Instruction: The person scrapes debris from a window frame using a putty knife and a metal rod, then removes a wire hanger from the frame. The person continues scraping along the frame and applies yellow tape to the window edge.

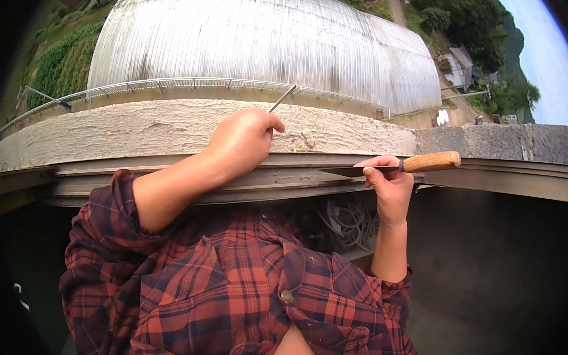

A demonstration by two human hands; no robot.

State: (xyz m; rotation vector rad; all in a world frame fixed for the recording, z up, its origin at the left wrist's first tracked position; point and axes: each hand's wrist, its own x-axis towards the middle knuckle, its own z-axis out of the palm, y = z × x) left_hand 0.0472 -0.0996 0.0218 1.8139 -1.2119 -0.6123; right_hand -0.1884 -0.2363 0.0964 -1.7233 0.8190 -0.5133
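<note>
My left hand is closed around a slim grey metal tool, its far end pointing up and to the right over the rough plastered ledge. The fist hides the rest of this tool. On the right, my right hand pinches the dark blade of a wooden-handled blade tool near its ferrule. Its handle points right, while the blade tapers left above the metal window track. Whether that blade touches the track, I cannot tell.
Beyond the ledge runs a metal railing, with a large curved corrugated roof behind it. A grey concrete ledge continues at right. Below the track, a bundle of pale cables lies in shadow inside.
</note>
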